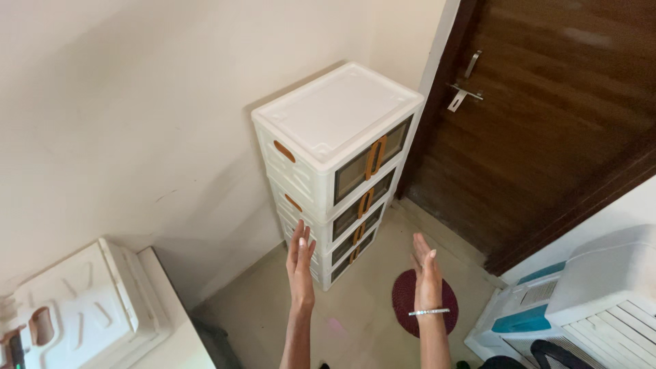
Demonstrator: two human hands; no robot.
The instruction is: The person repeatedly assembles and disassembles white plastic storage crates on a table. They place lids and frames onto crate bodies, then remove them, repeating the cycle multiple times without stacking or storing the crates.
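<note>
My left hand [301, 266] and my right hand [425, 270] are both raised in front of me, palms facing each other, fingers straight and apart, holding nothing. A thin bracelet circles my right wrist. Beyond them a tall white plastic stack of storage drawers [338, 171] stands in the corner against the cream wall; it has dark translucent fronts and orange handles. My left hand overlaps the stack's lower left edge in the view, with no sign of contact.
A dark brown wooden door [540, 123] with a metal handle is shut at the right. A round maroon mat [404, 297] lies on the floor. A white-and-teal appliance [581, 301] sits at lower right, another white plastic unit [75, 314] at lower left.
</note>
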